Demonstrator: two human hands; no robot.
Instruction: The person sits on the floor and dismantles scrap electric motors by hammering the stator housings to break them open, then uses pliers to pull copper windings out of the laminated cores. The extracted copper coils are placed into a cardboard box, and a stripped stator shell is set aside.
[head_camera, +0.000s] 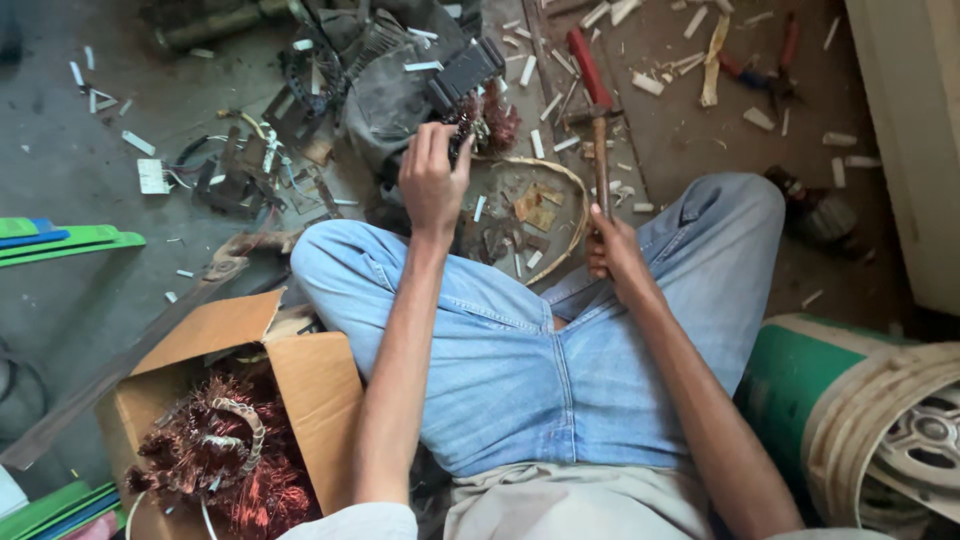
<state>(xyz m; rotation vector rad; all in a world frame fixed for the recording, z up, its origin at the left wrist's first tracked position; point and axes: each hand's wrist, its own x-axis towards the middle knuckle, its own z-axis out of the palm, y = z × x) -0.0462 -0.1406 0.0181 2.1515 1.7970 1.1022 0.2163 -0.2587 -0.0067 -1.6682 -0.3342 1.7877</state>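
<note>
Scrap litters the floor (60, 170). Your left hand (432, 180) grips the motor coil (478, 118) ahead of your knees; your right (612, 250) clamps the hammer (598, 150). A glancing blow could hit your fingers.

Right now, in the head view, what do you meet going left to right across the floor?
Green strips → cardboard box of copper wire → left hand on a copper-wound motor part → right hand holding a hammer → red pliers → green bucket.
</note>
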